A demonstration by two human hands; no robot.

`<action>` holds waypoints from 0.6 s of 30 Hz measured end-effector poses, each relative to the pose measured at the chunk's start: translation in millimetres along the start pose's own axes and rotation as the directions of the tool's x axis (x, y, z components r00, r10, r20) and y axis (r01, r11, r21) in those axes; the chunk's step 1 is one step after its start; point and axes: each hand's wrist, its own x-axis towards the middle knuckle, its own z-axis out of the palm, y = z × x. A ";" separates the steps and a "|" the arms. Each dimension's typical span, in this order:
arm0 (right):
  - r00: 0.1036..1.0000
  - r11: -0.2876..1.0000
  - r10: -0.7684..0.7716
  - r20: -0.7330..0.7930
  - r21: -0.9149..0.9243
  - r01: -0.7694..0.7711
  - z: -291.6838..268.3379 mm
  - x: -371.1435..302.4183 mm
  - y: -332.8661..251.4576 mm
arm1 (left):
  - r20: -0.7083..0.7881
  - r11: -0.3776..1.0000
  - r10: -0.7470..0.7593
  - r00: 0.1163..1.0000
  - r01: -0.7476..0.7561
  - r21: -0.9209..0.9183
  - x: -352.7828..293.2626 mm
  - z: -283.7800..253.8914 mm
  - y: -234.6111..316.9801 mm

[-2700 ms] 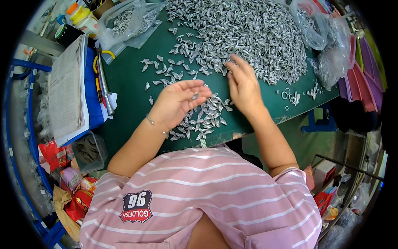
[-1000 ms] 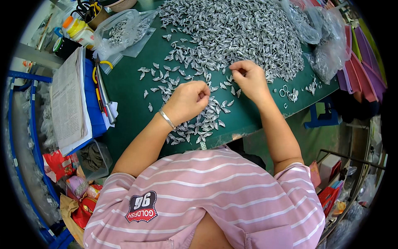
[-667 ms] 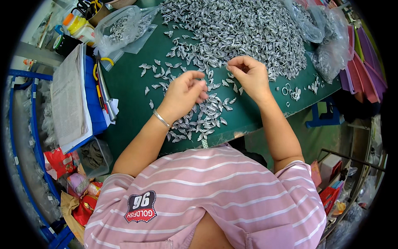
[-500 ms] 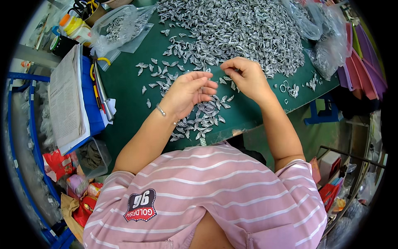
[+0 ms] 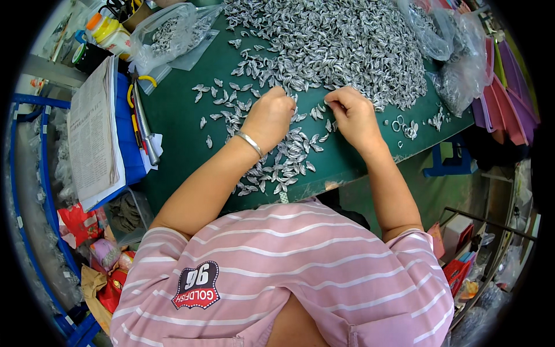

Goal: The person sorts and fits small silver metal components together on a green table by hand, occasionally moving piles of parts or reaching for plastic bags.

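Observation:
A large heap of small silver leaf-shaped pieces (image 5: 341,46) covers the far part of the green table (image 5: 176,147). Looser pieces (image 5: 292,153) lie scattered from the heap toward the near edge. My left hand (image 5: 269,118), with a silver bangle (image 5: 250,143) on its wrist, is closed over the scattered pieces, back upward. Its fingertips are mostly hidden. To its right, my right hand (image 5: 354,115) pinches at the near edge of the heap. Something tiny and pale shows at its fingertips, too small to name. A few pieces lie between the two hands.
Several metal rings (image 5: 407,127) lie right of my right hand. Clear plastic bags (image 5: 457,75) stand at the far right, another bag of pieces (image 5: 173,34) at the far left. Yellow-handled pliers (image 5: 137,87) and a newspaper (image 5: 92,136) lie along the left side.
My left hand has turned from palm-side with fingers spread to back upward and curled closed. My right hand has shifted slightly right and nearer, still pinching; the gap between the hands is wider.

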 end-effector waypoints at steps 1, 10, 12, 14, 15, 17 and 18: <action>1.000 1.000 -0.010 0.019 -0.004 0.010 2.4 -0.6 -0.3 | 0.025 1.000 -0.002 1.000 0.001 0.018 0.0 1.8 1.2; 0.996 0.988 -0.088 0.024 -0.126 0.090 11.7 -7.7 -5.6 | 0.070 0.997 0.071 0.995 -0.072 0.019 1.3 5.5 2.3; 0.997 0.993 -0.077 0.009 -0.086 0.078 13.7 -9.0 2.2 | 0.051 0.997 0.081 0.995 -0.082 0.016 0.3 3.2 2.4; 0.996 0.993 0.087 -0.003 0.077 -0.087 9.7 -6.8 -1.8 | 0.021 0.996 0.084 0.996 -0.085 0.020 -3.4 -1.7 2.8; 0.986 0.973 0.169 0.002 0.158 -0.167 8.5 -5.7 -3.3 | 0.021 0.999 0.043 0.999 -0.042 -0.028 -4.9 -3.3 1.0; 0.986 0.942 0.163 -0.038 0.304 -0.144 11.6 -4.4 -5.0 | 0.032 0.991 -0.038 0.999 0.042 -0.124 -6.4 -9.7 2.8; 0.986 0.930 0.161 -0.042 0.342 -0.137 12.5 -3.4 -11.3 | 0.109 0.971 -0.140 0.984 0.158 -0.178 -6.7 -15.8 5.7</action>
